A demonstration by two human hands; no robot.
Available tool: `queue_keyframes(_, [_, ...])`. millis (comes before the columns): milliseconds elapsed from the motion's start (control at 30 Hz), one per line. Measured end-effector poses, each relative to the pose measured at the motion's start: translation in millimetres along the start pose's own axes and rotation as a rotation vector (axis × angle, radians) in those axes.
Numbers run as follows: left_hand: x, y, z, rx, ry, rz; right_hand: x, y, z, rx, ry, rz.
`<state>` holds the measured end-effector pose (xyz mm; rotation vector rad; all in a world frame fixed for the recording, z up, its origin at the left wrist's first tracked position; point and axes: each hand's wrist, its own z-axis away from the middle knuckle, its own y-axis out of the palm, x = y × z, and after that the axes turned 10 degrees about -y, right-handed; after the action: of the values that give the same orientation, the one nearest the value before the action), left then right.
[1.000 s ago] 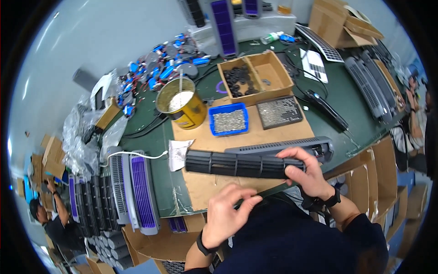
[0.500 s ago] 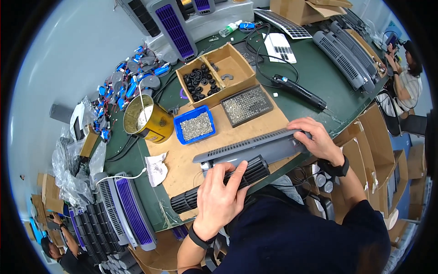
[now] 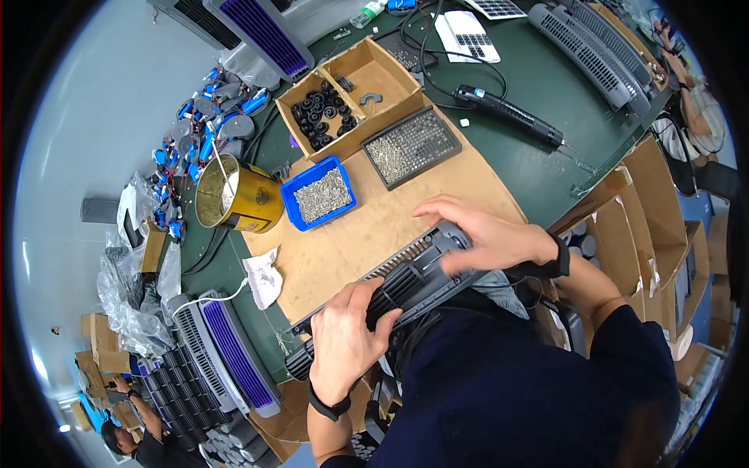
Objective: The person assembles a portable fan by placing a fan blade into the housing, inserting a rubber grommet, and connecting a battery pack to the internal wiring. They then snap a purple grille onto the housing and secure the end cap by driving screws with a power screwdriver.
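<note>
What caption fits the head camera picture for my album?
Left hand gripping a black roller, right hand at a grey housing.

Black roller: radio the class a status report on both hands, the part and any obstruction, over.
Left hand grips black roller. Right hand at end of grey housing. Roller lengthwise over housing. Nothing visibly blocking; black driver lies apart.

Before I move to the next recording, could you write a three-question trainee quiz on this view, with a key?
1. True or false: the left hand grips the black ribbed roller.
2. What fills the blue tray? (a) black round parts (b) small metal pieces (c) white paper
3. Which corded tool lies on the green table, to the right of the divided cardboard box?

Key: 1. True. 2. b. 3. The black power screwdriver.
</note>
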<state>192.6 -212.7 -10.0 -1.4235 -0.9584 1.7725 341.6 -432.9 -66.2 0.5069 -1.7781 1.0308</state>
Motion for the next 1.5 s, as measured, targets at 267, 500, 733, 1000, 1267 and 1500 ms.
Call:
queue_keyframes(267, [1.8,6.6,-6.4,0.044,0.028,-0.117,-18.7,8.7,17.7,0.155,-0.291,-0.033])
queue_keyframes(500, [-5.5,11.7,0.7,-0.042,0.139,-0.244,-18.4,7.2,20.1,0.104,-0.286,-0.014])
queue_keyframes(733, [-8.0,12.2,-1.7,-0.037,0.115,-0.234,-19.7,6.2,21.9,0.076,-0.280,-0.023])
queue_keyframes(1000, [-18.7,5.4,-6.5,-0.069,0.101,-0.265,-21.0,5.6,21.5,0.080,-0.277,0.012])
queue_keyframes(1267, [-12.1,10.5,-17.1,0.028,0.066,-0.169,-23.3,9.3,21.9,0.060,-0.288,-0.004])
queue_keyframes(1500, [-15.7,11.1,-19.2,0.052,0.017,-0.124,-22.1,8.0,21.5,0.088,-0.244,-0.001])
